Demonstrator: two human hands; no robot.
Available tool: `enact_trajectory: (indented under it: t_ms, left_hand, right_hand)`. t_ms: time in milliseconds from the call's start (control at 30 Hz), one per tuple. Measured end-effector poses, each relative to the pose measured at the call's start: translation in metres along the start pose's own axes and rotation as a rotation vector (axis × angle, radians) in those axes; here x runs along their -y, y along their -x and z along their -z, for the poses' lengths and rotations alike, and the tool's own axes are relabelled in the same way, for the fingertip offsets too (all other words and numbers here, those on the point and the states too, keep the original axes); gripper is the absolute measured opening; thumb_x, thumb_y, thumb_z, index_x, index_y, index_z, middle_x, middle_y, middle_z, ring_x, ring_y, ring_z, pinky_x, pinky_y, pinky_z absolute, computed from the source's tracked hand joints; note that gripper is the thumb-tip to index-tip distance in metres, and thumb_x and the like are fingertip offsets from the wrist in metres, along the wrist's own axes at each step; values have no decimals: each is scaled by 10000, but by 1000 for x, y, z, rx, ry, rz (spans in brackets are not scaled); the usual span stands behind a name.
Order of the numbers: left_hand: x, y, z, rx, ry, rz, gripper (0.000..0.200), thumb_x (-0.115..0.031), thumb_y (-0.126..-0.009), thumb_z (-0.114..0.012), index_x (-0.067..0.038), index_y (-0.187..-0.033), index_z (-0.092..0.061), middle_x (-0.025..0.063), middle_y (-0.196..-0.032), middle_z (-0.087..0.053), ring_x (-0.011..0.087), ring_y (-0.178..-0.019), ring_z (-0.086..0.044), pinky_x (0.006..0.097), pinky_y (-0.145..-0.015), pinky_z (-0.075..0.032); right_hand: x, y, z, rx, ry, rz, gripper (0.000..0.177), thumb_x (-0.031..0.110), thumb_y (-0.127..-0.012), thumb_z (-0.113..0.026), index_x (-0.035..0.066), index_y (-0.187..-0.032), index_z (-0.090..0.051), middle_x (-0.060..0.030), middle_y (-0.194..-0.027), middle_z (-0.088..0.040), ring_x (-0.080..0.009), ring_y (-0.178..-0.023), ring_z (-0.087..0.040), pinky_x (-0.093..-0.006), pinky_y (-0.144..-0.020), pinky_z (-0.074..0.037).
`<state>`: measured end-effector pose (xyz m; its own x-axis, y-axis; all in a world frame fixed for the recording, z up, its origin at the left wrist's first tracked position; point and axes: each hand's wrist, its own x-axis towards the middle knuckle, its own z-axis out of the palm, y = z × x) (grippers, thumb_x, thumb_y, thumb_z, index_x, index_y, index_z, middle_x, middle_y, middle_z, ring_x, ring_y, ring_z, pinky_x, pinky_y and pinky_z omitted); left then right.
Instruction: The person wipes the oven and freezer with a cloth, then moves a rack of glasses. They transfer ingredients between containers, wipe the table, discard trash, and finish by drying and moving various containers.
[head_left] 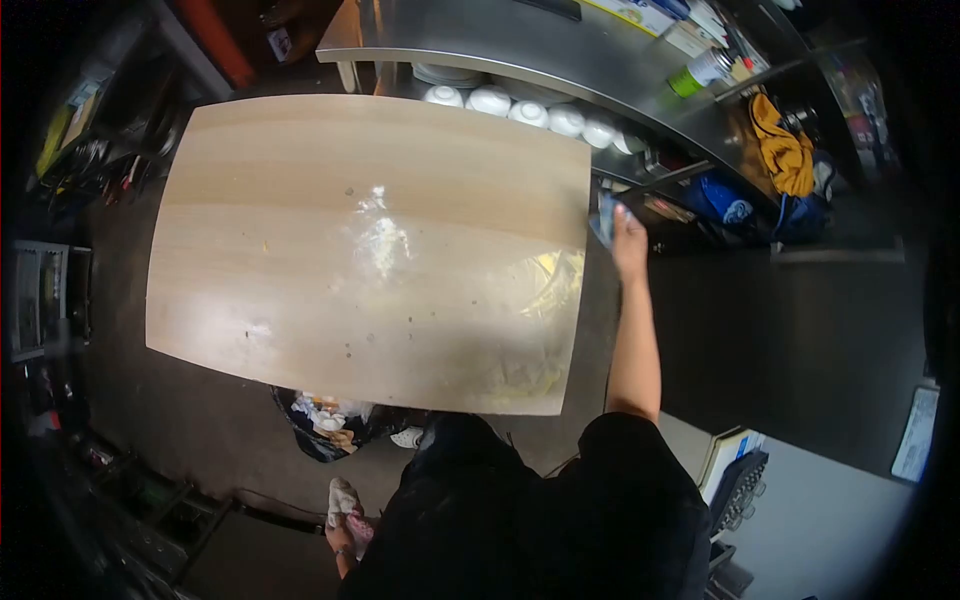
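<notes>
In the head view, a pale wood-grain tabletop [300,150] fills the middle of a dark-floored room, with a white smear [383,240] near its centre, small dark specks, and glossy yellowish patches [550,285] at its right end. The right hand [627,238], arm outstretched, grips a bluish cloth [605,217] just beside the right edge; the left hand [340,537], low at the person's side, grasps a whitish-and-pink cloth [343,497]. Beyond stands a stainless-steel counter [450,35], upturned white bowls [528,112] on its lower shelf; a black rubbish bag [318,453] sits below the table's near edge. A green-and-white spray can [700,72] carries a label too small to read.
</notes>
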<state>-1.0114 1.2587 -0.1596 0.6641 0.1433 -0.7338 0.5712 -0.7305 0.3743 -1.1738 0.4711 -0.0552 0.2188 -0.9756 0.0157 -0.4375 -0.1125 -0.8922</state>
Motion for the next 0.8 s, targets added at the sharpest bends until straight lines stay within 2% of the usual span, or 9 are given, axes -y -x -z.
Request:
enact_trajectory:
  t_ms: [100,133,200,267,367,467,533,633,800]
  left_hand:
    - [36,-24,1,-9,38,7,486,-299,-792,-569,50,-1127,-516,225,-1058,-579,311,-975,-554,364,-822,-411]
    - [41,-29,2,-5,44,-3,486,-299,-792,-569,50,-1127,-516,225,-1058,-579,311,-975,-554,364,-822,-411]
    - [50,-30,9,-3,44,-42,491,-296,-784,-576,54,-1122,-517,233,-1053,-577,317,-978,-552,368,-825,-411]
    - [51,-27,14,-41,-2,-34,481,-285,-779,-576,59,-1111,-522,238,-1040,-580,319,-971,-555,370,-820,-413]
    - [28,-6,17,-88,-94,-47,461,-268,-783,-580,63,-1099,-528,214,-998,-595,292,-902,-559,366,-773,-423]
    - [33,-2,33,-104,-81,-105,452,-267,-786,-575,59,-1097,-531,211,-988,-598,293,-888,-562,366,-762,-428]
    - [56,-16,40,-104,-66,-128,462,-283,-781,-568,51,-1098,-535,239,-1018,-585,336,-945,-560,378,-797,-419]
    - [70,-12,43,-191,-244,-88,485,-320,-778,-571,47,-1093,-538,245,-1031,-578,358,-967,-544,389,-814,-407]
    - [116,-18,46,-55,-5,-122,489,-324,-779,-567,54,-1087,-540,237,-1022,-584,354,-967,-545,381,-815,-408]
  right_hand:
    - [-67,48,-47,-135,512,-55,517,443,-880,-426,-15,-736,-619,-248,-719,-582,-399,-696,-579,-447,-606,-425]
    - [-56,67,-77,-341,730,-21,520,447,-871,-440,-8,-701,-626,-240,-673,-579,-384,-665,-587,-448,-590,-418]
    - [-36,86,-135,-61,307,-295,478,409,-872,-440,-5,-722,-626,-227,-705,-593,-381,-651,-576,-474,-603,-425]
    - [-41,112,-227,41,427,92,310,287,-855,-490,8,-900,-617,-225,-893,-606,-291,-840,-557,-386,-824,-424]
    - [47,135,-280,65,-138,-142,475,401,-886,-450,-28,-775,-621,-213,-711,-599,-298,-681,-546,-398,-704,-428]
    - [77,131,-216,69,-176,-204,558,420,-885,-444,-68,-630,-537,-209,-562,-504,-298,-535,-462,-432,-569,-384]
    - [48,129,-144,-21,62,147,579,421,-890,-431,-64,-585,-518,-202,-539,-460,-242,-511,-444,-406,-534,-374]
    - [54,176,-23,-74,-465,-222,206,169,-834,-507,-11,-804,-604,-9,-698,-570,-89,-634,-494,-272,-571,-396]
    - [-52,281,18,-226,-114,-412,158,117,-805,-526,-3,-857,-614,-39,-711,-581,-125,-643,-515,-293,-597,-421]
